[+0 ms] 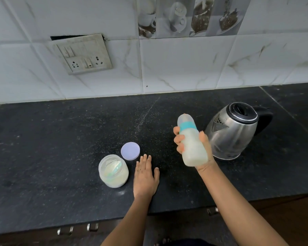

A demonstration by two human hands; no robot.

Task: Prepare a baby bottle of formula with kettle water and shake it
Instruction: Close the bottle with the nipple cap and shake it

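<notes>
Basically near done: right hand grips capped, milky baby bottle mid-shake, left hand flat on countertop, formula jar unlidded.

You are looking at a milky-white bottle with a teal collar, a silver kettle with black lid and handle, a pale lilac lid, a clear jar of cream powder, a black white-speckled counter and white tiles veined grey-brown.
</notes>
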